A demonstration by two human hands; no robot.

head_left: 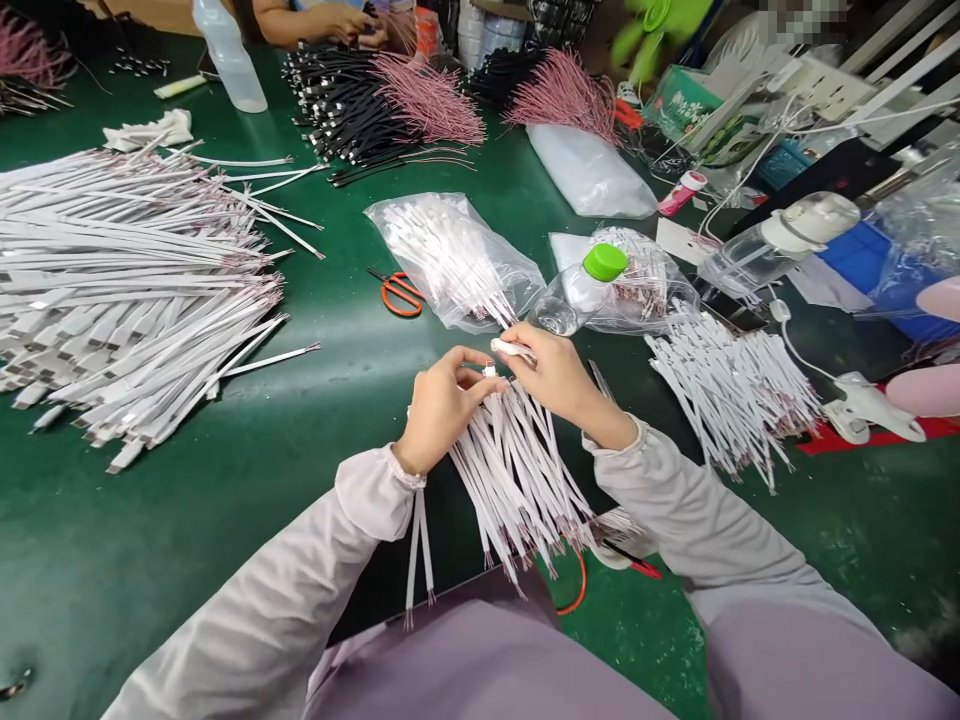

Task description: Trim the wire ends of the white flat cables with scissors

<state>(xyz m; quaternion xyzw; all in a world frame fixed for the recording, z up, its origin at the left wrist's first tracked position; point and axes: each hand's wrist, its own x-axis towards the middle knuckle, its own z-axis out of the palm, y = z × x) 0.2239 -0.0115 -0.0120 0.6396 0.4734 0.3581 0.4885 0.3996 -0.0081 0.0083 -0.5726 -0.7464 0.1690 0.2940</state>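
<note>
While the left hand's grip (pixel 442 402) clamps a small white connector (pixel 490 370) between thumb and forefinger, the right hand's grip (pixel 553 373) clasps a white piece (pixel 512 349) just beside it; white cables (pixel 517 465) lie below these 2 grips. On the green desk (pixel 322 385), a cable pile (pixel 135 300) lies left; beyond, a co-worker's hand (pixel 341 22).

Blurred green fan (pixel 652 38), cable pile (pixel 142 290) cut by left edge, white piece (pixel 511 349) partly hidden in right hand (pixel 559 372)
</note>
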